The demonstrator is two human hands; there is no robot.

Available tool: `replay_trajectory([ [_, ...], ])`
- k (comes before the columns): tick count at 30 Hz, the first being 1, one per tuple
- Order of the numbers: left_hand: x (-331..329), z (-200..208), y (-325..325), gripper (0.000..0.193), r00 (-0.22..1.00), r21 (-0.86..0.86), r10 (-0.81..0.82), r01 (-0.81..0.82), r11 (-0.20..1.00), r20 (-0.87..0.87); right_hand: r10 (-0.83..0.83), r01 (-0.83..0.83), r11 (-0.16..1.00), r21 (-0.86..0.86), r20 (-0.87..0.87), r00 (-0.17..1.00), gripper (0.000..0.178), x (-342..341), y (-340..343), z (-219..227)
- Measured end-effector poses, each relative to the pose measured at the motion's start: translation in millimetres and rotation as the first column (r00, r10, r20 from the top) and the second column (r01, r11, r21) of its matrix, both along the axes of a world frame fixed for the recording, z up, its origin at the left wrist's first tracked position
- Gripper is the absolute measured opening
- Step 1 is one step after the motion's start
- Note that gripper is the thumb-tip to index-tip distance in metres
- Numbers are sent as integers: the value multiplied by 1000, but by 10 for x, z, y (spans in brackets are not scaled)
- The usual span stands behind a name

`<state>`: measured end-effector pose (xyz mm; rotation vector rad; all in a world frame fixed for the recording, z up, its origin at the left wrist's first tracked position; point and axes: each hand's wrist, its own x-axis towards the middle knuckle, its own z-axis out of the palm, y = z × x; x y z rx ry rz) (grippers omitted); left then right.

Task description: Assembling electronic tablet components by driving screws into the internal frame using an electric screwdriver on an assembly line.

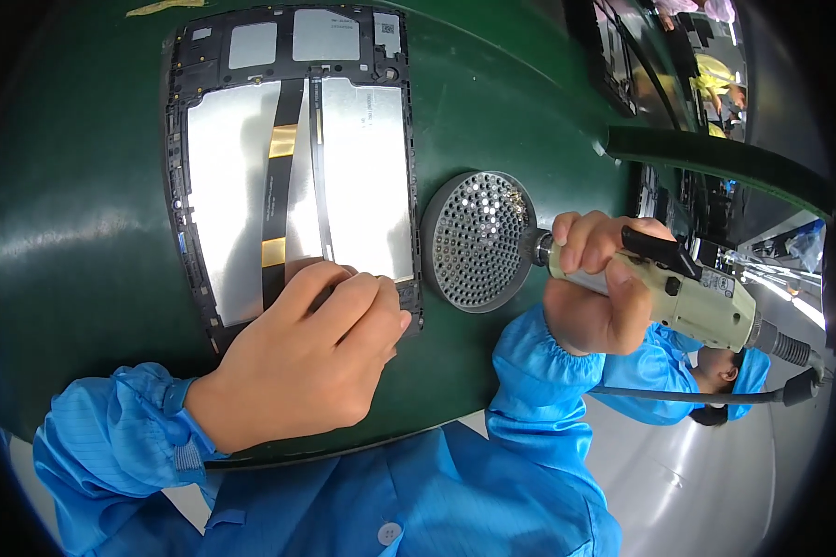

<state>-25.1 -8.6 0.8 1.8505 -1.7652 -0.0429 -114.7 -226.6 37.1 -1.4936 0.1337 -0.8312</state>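
Observation:
A tablet-like device frame [367, 176] lies on the green surface, black-edged with shiny silver panels. Dark flat cables with gold patches run down its middle. My left hand [306, 348] rests over its near end, fingers bent and pressed together; whatever the fingertips hold is hidden. In my right hand [599, 269] is a pale green electric screwdriver [711, 302] with a black lever, held nearly level. The screwdriver's nose is at the right rim of a round grey perforated screw tray [478, 269], right of the frame. Small shiny pieces sit in some of its holes.
The green work surface [74, 251] has a raised green edge [715, 158] at right. A cable with a dark fitting [799, 388] leads from the screwdriver's rear. Beyond, another person in a blue cap [752, 371] is present. A yellowish strip [163, 7] lies at the far left.

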Motion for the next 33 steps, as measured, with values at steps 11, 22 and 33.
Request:
replay_trajectory([
  [11,-3,10,2,28,1000,-14,10,-10,1000,0,4,-4,1000,-3,-3,1000,35,14,30,-42],
  [22,3,24,31,29,1000,-3,2,-1,1000,25,18,-18,1000,-1,16,1000,35,24,61,-35],
  [33,50,125,130,22,996,29,-35,33,999,79,27,-29,999,34,43,999,35,26,64,-52],
])
